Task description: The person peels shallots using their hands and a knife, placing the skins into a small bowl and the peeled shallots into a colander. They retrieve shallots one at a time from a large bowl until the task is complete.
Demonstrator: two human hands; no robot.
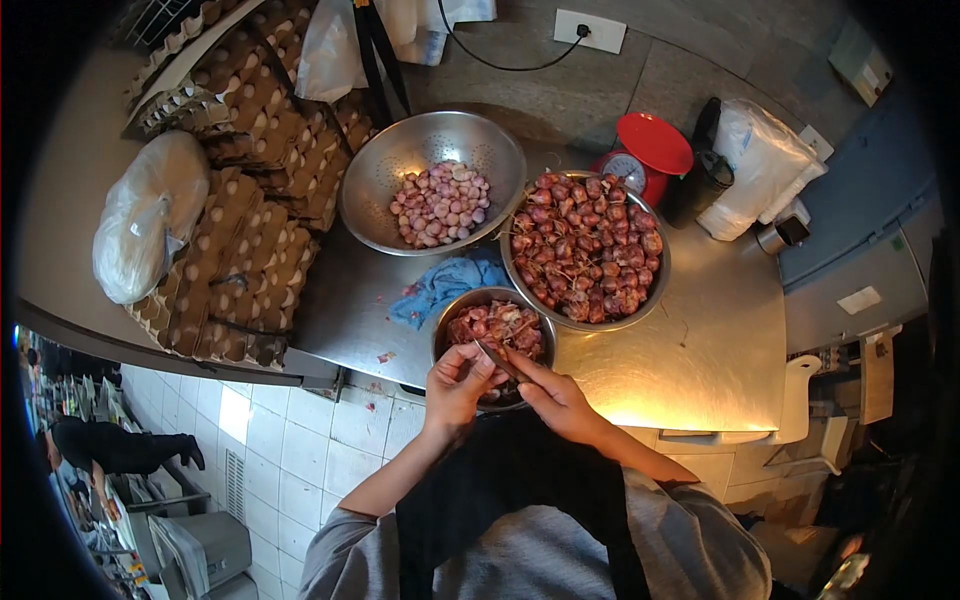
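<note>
My left hand [458,388] is closed in a pinch over the near part of a small metal bowl [438,335]; what it pinches is too small to name. Beside it, my right hand [558,398] grips a small knife [502,361] whose tip points toward the left fingers. Reddish skins and scraps [510,328] lie in the bowl under my hands. Behind on the left, a steel colander [365,190] holds several peeled shallots [440,205]. To the right, a larger bowl [664,285] is heaped with unpeeled red shallots [585,250].
A blue cloth [445,285] lies beside the small bowl. Egg trays [240,250] and a plastic bag [150,220] are stacked at left. A red scale [655,145], dark container [700,185] and white bags [755,165] stand at the back right. Another person [120,445] is far left.
</note>
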